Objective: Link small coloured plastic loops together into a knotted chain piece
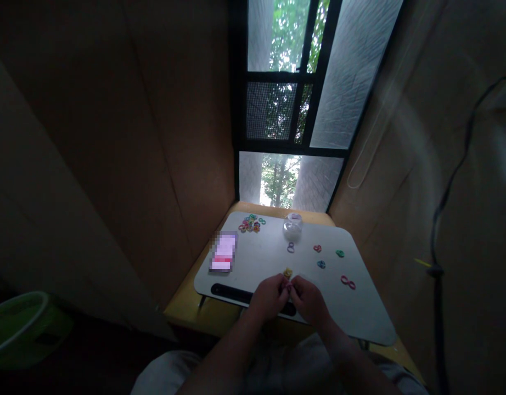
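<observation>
My left hand [270,297] and my right hand [307,298] meet above the front edge of a white lap table [261,258]. Both sets of fingertips pinch a small pink band [288,285] between them. Just beyond the fingers lies a yellow band [287,271]. Further off is a pale purple band [291,247]. To the right rest a red band [317,248], a blue band [321,264], a green band [339,253] and a pink figure-eight band [348,282].
A pile of coloured bands [250,224] lies at the back left, with a blurred-out phone [224,252] nearer. A clear container [293,226] stands at the back. A green basket [22,329] is far left; a black cable [436,236] hangs right.
</observation>
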Tool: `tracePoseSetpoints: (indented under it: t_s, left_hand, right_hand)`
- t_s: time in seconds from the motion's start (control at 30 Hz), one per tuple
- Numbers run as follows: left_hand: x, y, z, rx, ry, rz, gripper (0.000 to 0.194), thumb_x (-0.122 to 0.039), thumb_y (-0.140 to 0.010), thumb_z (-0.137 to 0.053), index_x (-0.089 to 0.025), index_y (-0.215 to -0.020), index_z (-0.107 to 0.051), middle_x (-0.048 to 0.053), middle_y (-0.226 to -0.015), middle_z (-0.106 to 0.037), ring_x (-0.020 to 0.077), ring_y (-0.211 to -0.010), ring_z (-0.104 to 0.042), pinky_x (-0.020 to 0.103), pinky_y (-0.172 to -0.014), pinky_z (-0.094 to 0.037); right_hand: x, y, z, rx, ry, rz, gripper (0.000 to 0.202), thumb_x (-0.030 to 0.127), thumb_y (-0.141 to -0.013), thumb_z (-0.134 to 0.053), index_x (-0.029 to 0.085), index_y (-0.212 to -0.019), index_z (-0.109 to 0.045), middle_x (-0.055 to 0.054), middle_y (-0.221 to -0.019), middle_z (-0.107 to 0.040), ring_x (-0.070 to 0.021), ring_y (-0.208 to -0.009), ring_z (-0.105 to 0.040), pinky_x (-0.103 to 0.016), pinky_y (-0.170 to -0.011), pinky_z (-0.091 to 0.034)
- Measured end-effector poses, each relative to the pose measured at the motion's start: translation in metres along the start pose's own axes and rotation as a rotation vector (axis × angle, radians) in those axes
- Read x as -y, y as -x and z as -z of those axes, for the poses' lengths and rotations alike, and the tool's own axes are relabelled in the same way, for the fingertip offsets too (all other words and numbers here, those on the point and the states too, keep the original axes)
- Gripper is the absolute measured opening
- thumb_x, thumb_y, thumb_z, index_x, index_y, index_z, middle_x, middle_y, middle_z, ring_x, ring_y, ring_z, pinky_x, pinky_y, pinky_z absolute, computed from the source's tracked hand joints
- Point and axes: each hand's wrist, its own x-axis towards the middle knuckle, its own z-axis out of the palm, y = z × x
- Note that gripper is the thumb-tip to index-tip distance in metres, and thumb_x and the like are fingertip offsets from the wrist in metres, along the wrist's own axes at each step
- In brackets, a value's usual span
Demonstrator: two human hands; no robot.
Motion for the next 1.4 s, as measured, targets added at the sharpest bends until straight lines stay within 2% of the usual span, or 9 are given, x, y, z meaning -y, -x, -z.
tracePoseSetpoints:
  t_s: [1.4]
  left_hand:
    - [0.0002,0.001,-0.0011,-0.003,-0.013,-0.008,0.011,-0.025,-0.089,-0.05,-0.02,-0.09,-0.06,0.0,-0.081,-0.065,0.0145,-0.073,-0.058,0.025,-0.067,-0.039]
  right_hand:
    - [0.0021,0.0012,0.0016,-0.001,-0.015,-0.011,0.019,0.03,-0.09,-0.046,0.021,-0.075,-0.054,0.0,-0.068,-0.061,-0.0146,-0.063,-0.054,-0.025,-0.06,-0.037]
